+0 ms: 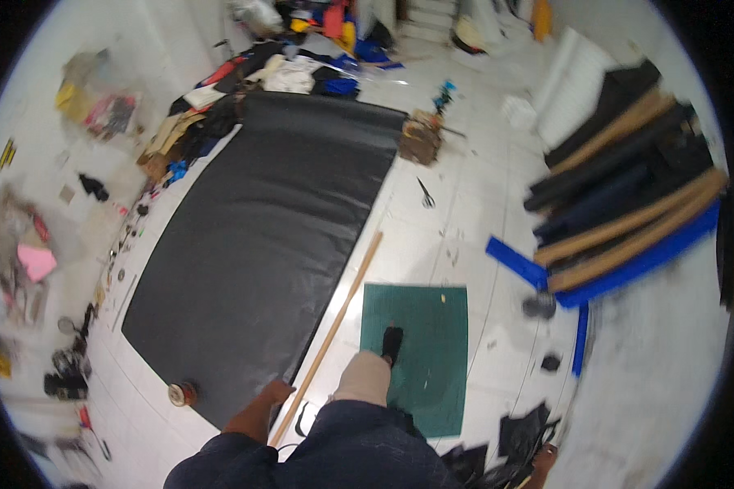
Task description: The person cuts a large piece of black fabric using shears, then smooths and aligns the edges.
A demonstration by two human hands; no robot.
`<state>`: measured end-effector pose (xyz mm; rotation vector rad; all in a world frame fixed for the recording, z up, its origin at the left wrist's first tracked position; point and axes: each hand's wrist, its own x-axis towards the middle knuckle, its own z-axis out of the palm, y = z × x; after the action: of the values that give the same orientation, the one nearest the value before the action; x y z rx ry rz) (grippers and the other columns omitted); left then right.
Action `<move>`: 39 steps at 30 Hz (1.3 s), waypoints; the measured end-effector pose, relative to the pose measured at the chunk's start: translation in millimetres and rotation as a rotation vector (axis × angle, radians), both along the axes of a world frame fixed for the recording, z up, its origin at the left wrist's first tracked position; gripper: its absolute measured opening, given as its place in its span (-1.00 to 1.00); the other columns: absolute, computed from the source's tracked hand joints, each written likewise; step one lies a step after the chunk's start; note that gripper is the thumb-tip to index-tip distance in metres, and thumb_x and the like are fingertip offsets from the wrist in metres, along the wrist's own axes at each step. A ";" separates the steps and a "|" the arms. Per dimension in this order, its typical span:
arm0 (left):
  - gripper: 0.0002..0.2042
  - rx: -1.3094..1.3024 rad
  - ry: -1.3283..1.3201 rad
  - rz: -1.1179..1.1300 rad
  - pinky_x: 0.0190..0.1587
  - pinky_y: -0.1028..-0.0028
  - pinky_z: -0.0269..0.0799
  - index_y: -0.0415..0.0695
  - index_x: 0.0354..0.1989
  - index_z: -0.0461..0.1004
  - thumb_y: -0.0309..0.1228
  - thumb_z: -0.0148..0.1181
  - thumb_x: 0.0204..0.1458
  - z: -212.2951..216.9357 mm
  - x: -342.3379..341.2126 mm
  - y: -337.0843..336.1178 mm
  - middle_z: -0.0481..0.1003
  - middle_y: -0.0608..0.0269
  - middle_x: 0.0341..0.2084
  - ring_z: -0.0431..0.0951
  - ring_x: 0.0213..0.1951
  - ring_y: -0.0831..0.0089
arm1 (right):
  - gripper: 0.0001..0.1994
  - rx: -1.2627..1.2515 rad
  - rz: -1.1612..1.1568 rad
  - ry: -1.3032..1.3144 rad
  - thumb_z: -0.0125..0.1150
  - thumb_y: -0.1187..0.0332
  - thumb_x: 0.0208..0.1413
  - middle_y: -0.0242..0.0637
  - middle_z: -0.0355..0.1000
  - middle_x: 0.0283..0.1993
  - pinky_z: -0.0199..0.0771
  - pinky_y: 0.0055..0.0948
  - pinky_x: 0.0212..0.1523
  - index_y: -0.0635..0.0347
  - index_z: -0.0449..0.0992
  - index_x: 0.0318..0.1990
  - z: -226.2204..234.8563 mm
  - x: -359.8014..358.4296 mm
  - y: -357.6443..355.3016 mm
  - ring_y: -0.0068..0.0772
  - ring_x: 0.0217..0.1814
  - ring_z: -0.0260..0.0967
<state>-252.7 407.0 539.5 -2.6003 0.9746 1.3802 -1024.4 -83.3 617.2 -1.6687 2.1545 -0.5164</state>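
Note:
A large black sheet (253, 220) lies spread over the white tiled floor, its far end rolled or folded. My left hand (279, 392) is low over the sheet's near right corner, beside a long wooden stick (334, 326); its fingers are too blurred to tell whether they grip anything. The stick lies along the sheet's right edge. At the lower right, my right hand (546, 458) is closed at the edge of a crumpled black piece of material (523, 430). My foot stands on a green cutting mat (440, 350).
Scissors (426, 194) lie past the mat. A round spool-like object (182, 394) rests on the sheet's near left corner. A brown block (420, 138) stands at the far right corner. Several dark, brown and blue rolls (628, 196) are stacked at right. Cloth heaps (294, 73) lie behind.

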 end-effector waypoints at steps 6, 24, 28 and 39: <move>-0.59 0.053 0.049 0.355 0.01 0.05 0.44 -0.02 -0.02 0.55 -0.07 -0.17 0.25 1.6 57.2 -69.4 0.54 -0.10 -0.11 0.54 -0.09 -0.13 | -0.85 -0.091 0.557 -0.205 0.14 0.31 0.19 -0.37 0.39 -0.48 0.37 -0.47 -0.55 0.10 0.46 -0.14 -18.6 270.4 -223.9 -0.50 -0.54 0.31; -0.51 -0.460 0.012 1.073 0.00 0.18 0.43 -0.20 -0.03 0.52 -0.03 0.17 0.04 79.9 293.2 -502.9 0.58 -0.06 -0.27 0.56 -0.15 -0.01 | -0.51 0.320 2.176 0.208 0.18 0.03 0.14 0.06 0.49 -0.08 0.46 -0.16 0.01 0.19 0.48 0.09 54.9 1050.8 -386.5 0.10 -0.03 0.45; -0.58 -0.374 -0.154 0.948 0.05 0.09 0.41 0.01 -0.04 0.56 -0.01 0.16 0.02 47.0 238.9 -590.1 0.51 0.00 -0.06 0.47 0.03 0.02 | -0.61 0.525 2.418 0.759 0.12 0.08 0.18 0.01 0.50 -0.10 0.42 -0.09 0.02 0.20 0.49 -0.01 56.1 1157.4 -435.8 0.07 -0.04 0.45; -0.67 -0.230 0.400 1.108 -0.11 0.18 0.43 -0.16 -0.06 0.50 -0.22 0.19 0.08 -35.1 242.3 -725.4 0.53 0.00 -0.17 0.52 -0.12 0.10 | -0.50 2.285 2.523 1.441 0.16 0.17 0.09 0.00 0.46 0.00 0.38 -0.13 0.06 0.26 0.36 0.14 -59.2 1184.1 -528.7 -0.09 0.06 0.43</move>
<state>-10.4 -318.4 504.4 -3.2336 -0.5257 2.0950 159.7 -611.9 558.0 1.0307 1.4474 -2.9142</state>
